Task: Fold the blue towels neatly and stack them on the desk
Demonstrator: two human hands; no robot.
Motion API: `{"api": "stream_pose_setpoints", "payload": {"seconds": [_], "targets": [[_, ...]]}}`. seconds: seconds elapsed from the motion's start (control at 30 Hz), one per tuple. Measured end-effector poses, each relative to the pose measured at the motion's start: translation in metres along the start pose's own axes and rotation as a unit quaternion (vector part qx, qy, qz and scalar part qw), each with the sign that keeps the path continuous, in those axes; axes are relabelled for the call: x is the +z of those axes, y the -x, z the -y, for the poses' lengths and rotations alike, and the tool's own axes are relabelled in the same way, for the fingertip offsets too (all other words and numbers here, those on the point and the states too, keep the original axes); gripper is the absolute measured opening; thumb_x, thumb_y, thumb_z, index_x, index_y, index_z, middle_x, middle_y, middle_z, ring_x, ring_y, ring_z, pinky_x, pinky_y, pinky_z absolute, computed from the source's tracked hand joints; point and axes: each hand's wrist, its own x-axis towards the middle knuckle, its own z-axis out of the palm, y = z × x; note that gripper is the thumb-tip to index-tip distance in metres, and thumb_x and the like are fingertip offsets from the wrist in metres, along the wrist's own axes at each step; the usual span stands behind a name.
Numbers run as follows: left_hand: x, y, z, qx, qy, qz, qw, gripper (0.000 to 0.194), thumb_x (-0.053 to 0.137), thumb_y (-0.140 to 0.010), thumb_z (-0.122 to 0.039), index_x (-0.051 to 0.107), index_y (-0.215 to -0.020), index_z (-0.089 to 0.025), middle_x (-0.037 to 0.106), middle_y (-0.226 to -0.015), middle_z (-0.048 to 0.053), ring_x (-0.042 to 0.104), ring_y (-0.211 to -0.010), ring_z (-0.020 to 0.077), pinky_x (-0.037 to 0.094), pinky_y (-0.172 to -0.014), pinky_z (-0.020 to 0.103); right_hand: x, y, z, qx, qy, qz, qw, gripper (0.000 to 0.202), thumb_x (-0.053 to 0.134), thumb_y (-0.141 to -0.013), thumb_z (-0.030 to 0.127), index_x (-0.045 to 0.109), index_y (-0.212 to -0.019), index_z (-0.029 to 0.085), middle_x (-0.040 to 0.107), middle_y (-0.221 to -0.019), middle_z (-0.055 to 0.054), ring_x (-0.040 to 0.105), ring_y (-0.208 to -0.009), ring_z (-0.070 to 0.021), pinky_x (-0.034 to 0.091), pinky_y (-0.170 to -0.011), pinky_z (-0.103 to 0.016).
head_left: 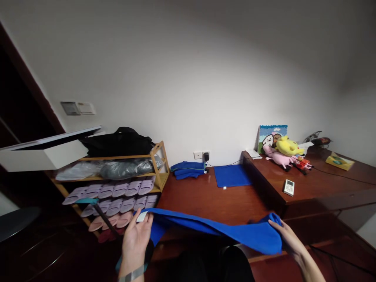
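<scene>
A blue cloth [217, 227] hangs stretched between my hands, over the near edge of the brown wooden desk [188, 196]. My left hand [138, 231] is closed on its left end, where a white label [142, 216] shows by the fingers. At the other end my right hand [283, 231] pinches a bunched corner, and the cloth sags just left of it. Farther back on the desk, a stack of folded blue cloths [189, 170] lies against the wall. Another blue cloth [232, 175] is spread flat to the right of that stack.
On the left stands a wooden rack [158, 172] with lilac slippers [120, 188], a black bag [117, 143] and a white box [44, 154]. The raised desktop on the right holds plush toys [282, 152], a remote control [289, 187] and a yellow tissue pack [340, 161]. A plugged charger [206, 156] trails a cable.
</scene>
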Motion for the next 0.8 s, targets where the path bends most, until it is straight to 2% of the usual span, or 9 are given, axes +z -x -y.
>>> {"api": "stream_pose_setpoints", "payload": {"seconds": [0.1, 0.23, 0.33, 0.43, 0.53, 0.63, 0.7, 0.77, 0.8], "targets": [[-0.010, -0.005, -0.001, 0.005, -0.003, -0.010, 1.000, 0.014, 0.065, -0.088, -0.015, 0.062, -0.100, -0.021, 0.067, -0.092, 0.002, 0.066, -0.084, 0.0146, 0.062, -0.077, 0.028, -0.003, 0.009, 0.002, -0.016, -0.035, 0.040, 0.998, 0.059, 0.094, -0.061, 0.044, 0.075, -0.112, 0.023, 0.079, -0.104, -0.006, 0.073, -0.101, -0.0285, 0.059, -0.083, -0.032], [-0.019, -0.010, -0.007, 0.015, 0.001, -0.024, 1.000, 0.013, 0.064, -0.089, -0.016, 0.061, -0.101, -0.021, 0.066, -0.098, 0.003, 0.066, -0.089, 0.0154, 0.063, -0.079, 0.029, -0.003, 0.012, 0.001, -0.092, -0.038, 0.001, 0.995, 0.053, 0.093, -0.058, 0.046, 0.078, -0.104, 0.025, 0.079, -0.108, -0.004, 0.071, -0.106, -0.0281, 0.059, -0.084, -0.030], [-0.025, -0.015, -0.011, 0.013, -0.004, -0.042, 0.999, 0.012, 0.062, -0.089, -0.016, 0.061, -0.100, -0.022, 0.065, -0.098, 0.003, 0.066, -0.089, 0.0154, 0.063, -0.079, 0.029, -0.006, 0.004, -0.003, -0.107, 0.067, -0.024, 0.992, 0.053, 0.089, -0.058, 0.055, 0.079, -0.097, 0.021, 0.080, -0.100, -0.007, 0.072, -0.100, -0.0315, 0.060, -0.083, -0.035], [-0.030, -0.018, -0.014, 0.014, -0.015, -0.054, 0.998, 0.012, 0.062, -0.089, -0.016, 0.062, -0.100, -0.023, 0.065, -0.099, 0.003, 0.066, -0.089, 0.0151, 0.063, -0.077, 0.028, -0.013, -0.009, -0.009, -0.158, 0.202, -0.093, 0.962, 0.057, 0.083, -0.053, 0.066, 0.080, -0.087, 0.020, 0.080, -0.096, -0.008, 0.071, -0.102, -0.0349, 0.058, -0.087, -0.036], [-0.033, -0.017, -0.016, 0.016, -0.019, -0.060, 0.998, 0.014, 0.062, -0.090, -0.015, 0.063, -0.101, -0.022, 0.065, -0.102, 0.004, 0.067, -0.090, 0.0148, 0.063, -0.077, 0.027, -0.018, -0.015, -0.012, -0.195, 0.254, -0.130, 0.938, 0.060, 0.076, -0.050, 0.073, 0.078, -0.081, 0.022, 0.080, -0.097, -0.010, 0.070, -0.105, -0.0367, 0.057, -0.086, -0.037], [-0.032, -0.012, -0.018, 0.007, 0.000, -0.071, 0.997, 0.017, 0.058, -0.091, -0.012, 0.064, -0.103, -0.021, 0.066, -0.104, 0.004, 0.067, -0.091, 0.0145, 0.063, -0.077, 0.026, -0.016, -0.007, -0.007, -0.180, 0.209, -0.128, 0.953, 0.062, 0.079, -0.054, 0.070, 0.077, -0.095, 0.023, 0.078, -0.091, -0.007, 0.071, -0.080, -0.0280, 0.055, -0.063, -0.032], [-0.030, -0.009, -0.019, 0.005, 0.017, -0.075, 0.997, 0.019, 0.055, -0.092, -0.010, 0.065, -0.103, -0.021, 0.066, -0.104, 0.004, 0.068, -0.092, 0.0139, 0.063, -0.078, 0.024, -0.010, 0.003, 0.000, -0.147, 0.147, -0.108, 0.972, 0.070, 0.084, -0.058, 0.064, 0.072, -0.114, 0.025, 0.074, -0.079, -0.002, 0.060, -0.054, -0.0174, 0.041, -0.043, -0.026], [-0.029, -0.007, -0.019, 0.011, 0.025, -0.075, 0.997, 0.019, 0.052, -0.093, -0.009, 0.066, -0.102, -0.020, 0.067, -0.102, 0.004, 0.068, -0.093, 0.0131, 0.062, -0.079, 0.022, -0.004, 0.014, 0.009, -0.120, 0.080, -0.084, 0.986, 0.077, 0.089, -0.058, 0.059, 0.067, -0.125, 0.028, 0.064, -0.065, 0.005, 0.043, -0.042, -0.0100, 0.026, -0.036, -0.021], [-0.029, -0.006, -0.019, 0.015, 0.026, -0.077, 0.997, 0.019, 0.051, -0.094, -0.010, 0.066, -0.101, -0.020, 0.067, -0.101, 0.004, 0.069, -0.093, 0.0127, 0.062, -0.079, 0.021, -0.001, 0.019, 0.014, -0.113, 0.049, -0.075, 0.990, 0.078, 0.091, -0.058, 0.056, 0.066, -0.126, 0.029, 0.059, -0.061, 0.007, 0.038, -0.041, -0.0080, 0.022, -0.036, -0.020]]}}
